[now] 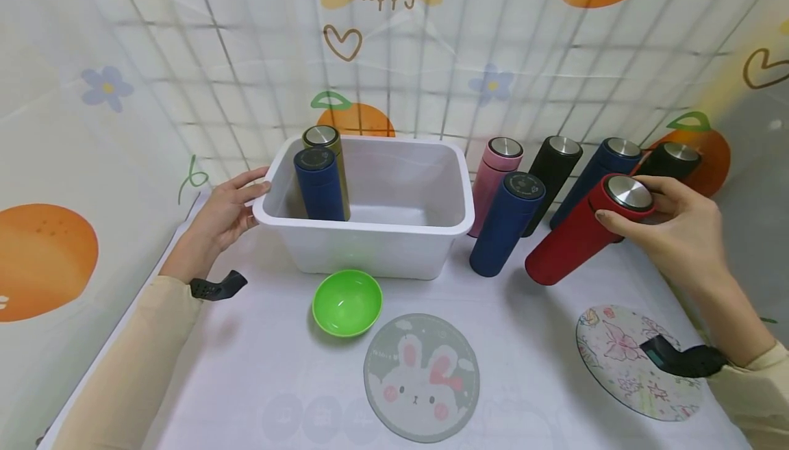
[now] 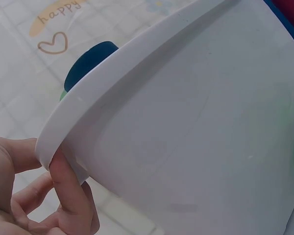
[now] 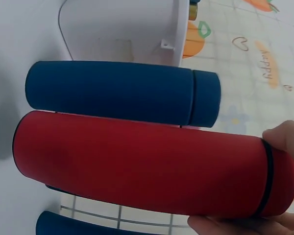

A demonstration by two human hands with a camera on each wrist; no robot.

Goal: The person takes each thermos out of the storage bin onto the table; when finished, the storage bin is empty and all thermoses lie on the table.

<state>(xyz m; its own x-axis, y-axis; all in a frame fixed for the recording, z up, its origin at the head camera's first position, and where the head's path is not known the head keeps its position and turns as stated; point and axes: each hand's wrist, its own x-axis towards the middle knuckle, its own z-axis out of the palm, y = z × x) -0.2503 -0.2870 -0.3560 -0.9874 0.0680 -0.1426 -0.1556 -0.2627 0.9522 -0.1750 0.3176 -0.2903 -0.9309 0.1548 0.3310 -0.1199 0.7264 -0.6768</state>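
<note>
My left hand (image 1: 227, 211) pinches the left end of the rim of a white plastic tub (image 1: 364, 248), thumb and fingers on either side of it in the left wrist view. In the tub's left part stand a blue thermos (image 1: 320, 186) and, behind it, a gold thermos (image 1: 341, 155). My right hand (image 1: 681, 231) grips a red thermos (image 1: 570, 234) around its steel-topped lid end; its lower end is toward the tablecloth. Just left of it, a blue thermos (image 3: 112, 92) with a dark lid top stands beside the tub's right end.
Behind these stand a pink thermos (image 1: 493, 176), a black thermos (image 1: 551, 176), another blue thermos (image 1: 594, 179) and a dark thermos (image 1: 672, 160). A green bowl (image 1: 347, 303) sits before the tub. Nearer lie a round rabbit mat (image 1: 422, 378) and a patterned round mat (image 1: 622, 361). A wire grid backs the table.
</note>
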